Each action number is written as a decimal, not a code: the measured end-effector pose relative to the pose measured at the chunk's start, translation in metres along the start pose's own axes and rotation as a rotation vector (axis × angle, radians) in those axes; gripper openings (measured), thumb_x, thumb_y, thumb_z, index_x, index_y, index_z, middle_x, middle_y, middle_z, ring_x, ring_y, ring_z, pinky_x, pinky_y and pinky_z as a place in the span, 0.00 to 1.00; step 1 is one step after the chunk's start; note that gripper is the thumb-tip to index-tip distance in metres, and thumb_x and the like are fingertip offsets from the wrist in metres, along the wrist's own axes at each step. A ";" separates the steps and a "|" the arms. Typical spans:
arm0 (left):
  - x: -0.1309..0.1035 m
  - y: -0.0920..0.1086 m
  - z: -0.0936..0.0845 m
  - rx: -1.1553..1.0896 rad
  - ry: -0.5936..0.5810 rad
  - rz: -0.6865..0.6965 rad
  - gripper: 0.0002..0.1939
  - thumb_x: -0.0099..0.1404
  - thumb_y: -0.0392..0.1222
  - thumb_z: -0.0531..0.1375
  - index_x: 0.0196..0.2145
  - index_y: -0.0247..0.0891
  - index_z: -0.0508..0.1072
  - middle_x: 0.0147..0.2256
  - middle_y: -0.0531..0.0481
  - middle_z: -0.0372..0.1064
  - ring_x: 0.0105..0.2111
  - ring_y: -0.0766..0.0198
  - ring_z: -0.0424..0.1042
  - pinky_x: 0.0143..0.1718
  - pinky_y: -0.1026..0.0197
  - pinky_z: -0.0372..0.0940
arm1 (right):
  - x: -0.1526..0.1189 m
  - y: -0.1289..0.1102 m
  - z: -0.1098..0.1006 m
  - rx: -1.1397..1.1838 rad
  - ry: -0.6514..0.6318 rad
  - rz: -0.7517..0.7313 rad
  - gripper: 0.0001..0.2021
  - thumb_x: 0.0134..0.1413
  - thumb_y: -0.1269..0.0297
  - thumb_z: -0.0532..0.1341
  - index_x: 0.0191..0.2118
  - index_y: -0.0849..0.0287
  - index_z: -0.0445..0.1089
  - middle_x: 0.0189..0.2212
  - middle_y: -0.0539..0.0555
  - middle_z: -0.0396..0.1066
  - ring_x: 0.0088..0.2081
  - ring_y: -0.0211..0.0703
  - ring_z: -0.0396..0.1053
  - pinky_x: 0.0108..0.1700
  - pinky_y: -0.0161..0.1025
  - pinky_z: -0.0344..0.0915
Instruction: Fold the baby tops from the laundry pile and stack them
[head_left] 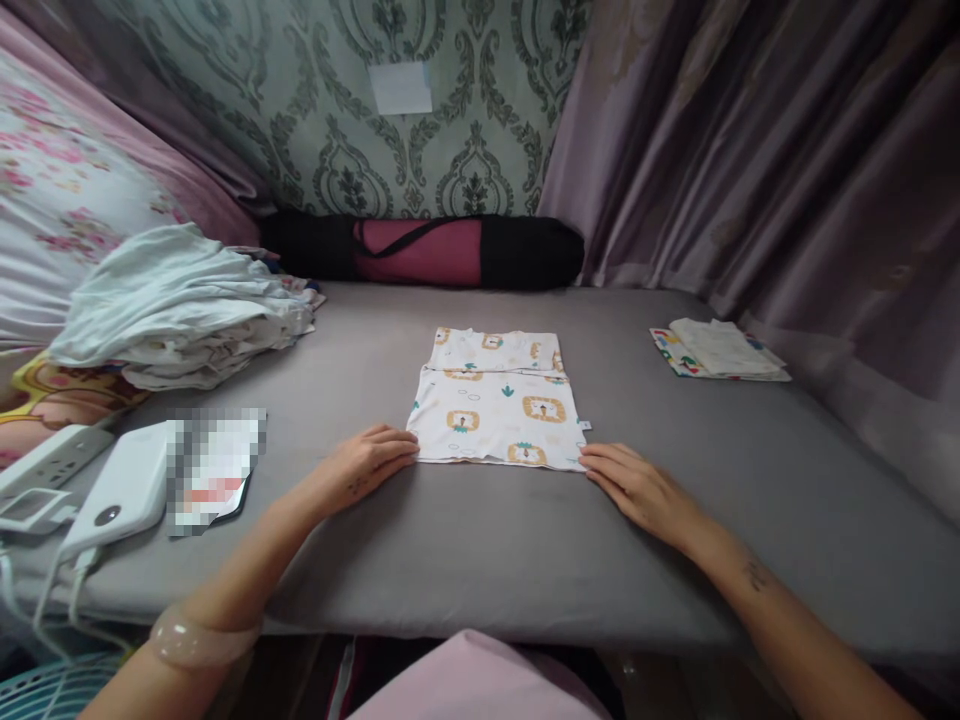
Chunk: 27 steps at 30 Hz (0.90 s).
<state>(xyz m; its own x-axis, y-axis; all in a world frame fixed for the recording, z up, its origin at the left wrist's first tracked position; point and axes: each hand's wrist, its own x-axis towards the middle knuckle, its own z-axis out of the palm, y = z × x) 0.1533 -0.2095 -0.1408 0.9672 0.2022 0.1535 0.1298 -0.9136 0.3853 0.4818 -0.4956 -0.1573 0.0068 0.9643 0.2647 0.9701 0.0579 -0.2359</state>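
Observation:
A white cloth garment (487, 415) with a lion print lies folded on the grey sheet (465, 540), its top part turned over in a band. My left hand (369, 462) touches its near left corner, fingers pressed together. At the near right corner, by a small white tag, my right hand (637, 485) has its fingers close together on the edge. Both thumbs are mostly hidden, and whether the fingertips pinch the cloth is hard to make out.
A pile of clothes (187, 305) sits at the left, with a power bank (120, 485), power strip (56, 460) and phone (214, 470) nearer. A black and pink bag (420, 250) lies along the wall. Folded cloths (720, 350) rest at the right.

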 end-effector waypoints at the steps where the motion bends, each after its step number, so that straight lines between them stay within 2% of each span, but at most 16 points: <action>1: 0.000 0.001 0.000 0.007 0.006 0.002 0.16 0.72 0.46 0.49 0.49 0.44 0.74 0.49 0.49 0.72 0.48 0.62 0.69 0.51 0.58 0.66 | 0.000 0.000 0.000 -0.002 0.002 -0.004 0.15 0.65 0.66 0.52 0.52 0.53 0.71 0.50 0.56 0.72 0.50 0.46 0.69 0.52 0.46 0.69; 7: -0.003 0.002 0.005 0.085 -0.001 0.006 0.17 0.73 0.45 0.47 0.50 0.44 0.73 0.49 0.47 0.73 0.49 0.59 0.69 0.49 0.56 0.67 | 0.004 -0.003 0.001 -0.019 -0.009 -0.014 0.17 0.65 0.69 0.50 0.52 0.54 0.71 0.48 0.56 0.73 0.48 0.47 0.70 0.50 0.47 0.70; 15: -0.006 0.000 0.004 0.133 -0.061 0.036 0.19 0.71 0.37 0.46 0.54 0.42 0.69 0.52 0.45 0.70 0.50 0.56 0.69 0.47 0.55 0.68 | 0.000 -0.006 -0.004 -0.025 -0.025 -0.017 0.22 0.61 0.76 0.47 0.55 0.55 0.68 0.49 0.57 0.73 0.48 0.45 0.70 0.50 0.45 0.71; 21: -0.004 -0.003 0.006 0.055 -0.009 -0.005 0.17 0.71 0.37 0.46 0.51 0.42 0.70 0.51 0.46 0.70 0.50 0.59 0.68 0.50 0.57 0.65 | 0.003 -0.005 0.000 0.036 0.054 0.064 0.16 0.64 0.67 0.51 0.53 0.56 0.69 0.48 0.57 0.73 0.49 0.47 0.70 0.52 0.48 0.69; 27: 0.003 -0.010 0.004 0.005 0.086 0.018 0.15 0.71 0.39 0.49 0.47 0.42 0.73 0.48 0.45 0.71 0.49 0.59 0.67 0.50 0.57 0.65 | 0.013 -0.005 -0.005 0.085 0.086 0.127 0.15 0.63 0.66 0.51 0.47 0.53 0.73 0.45 0.55 0.75 0.46 0.46 0.72 0.50 0.46 0.70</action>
<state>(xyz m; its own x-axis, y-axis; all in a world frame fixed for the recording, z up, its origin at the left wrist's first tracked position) 0.1560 -0.2015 -0.1476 0.9472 0.2150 0.2378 0.1139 -0.9191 0.3773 0.4782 -0.4846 -0.1480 0.1527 0.9398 0.3056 0.9359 -0.0382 -0.3502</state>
